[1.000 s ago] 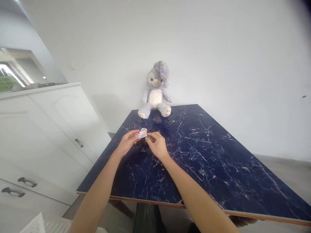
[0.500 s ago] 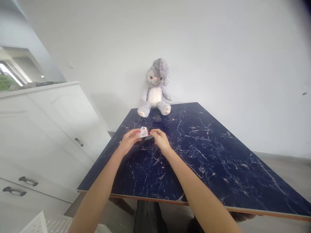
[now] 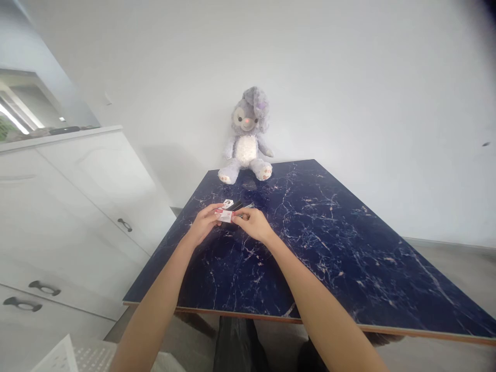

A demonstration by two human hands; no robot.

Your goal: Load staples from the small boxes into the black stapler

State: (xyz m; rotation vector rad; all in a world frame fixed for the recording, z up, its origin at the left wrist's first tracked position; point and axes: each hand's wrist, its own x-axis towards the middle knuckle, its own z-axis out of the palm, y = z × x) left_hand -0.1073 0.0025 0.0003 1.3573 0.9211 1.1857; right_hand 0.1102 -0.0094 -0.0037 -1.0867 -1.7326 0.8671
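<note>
A small white and red box [image 3: 225,215] is between my two hands, low over the dark table. My left hand [image 3: 203,225] is closed around its left end. At the right end, the fingers of my right hand [image 3: 252,223] pinch the box's edge. Just behind it shows a white piece with a dark picture on it [image 3: 228,203], perhaps a raised flap of the same box. A black object with a slim silvery part [image 3: 235,207] lies beyond the fingers; its kind is too small to make out and my right hand partly hides it.
A grey plush toy [image 3: 247,139] sits at the far end of the blue marbled table [image 3: 329,258], against the wall. White cabinets [image 3: 77,206] with dark handles stand on the left. At the lower left is a white perforated basket [image 3: 64,356].
My right hand has shifted from the black object onto the right end of the box. The box's printed face has turned more toward me. The view has tilted slightly.
</note>
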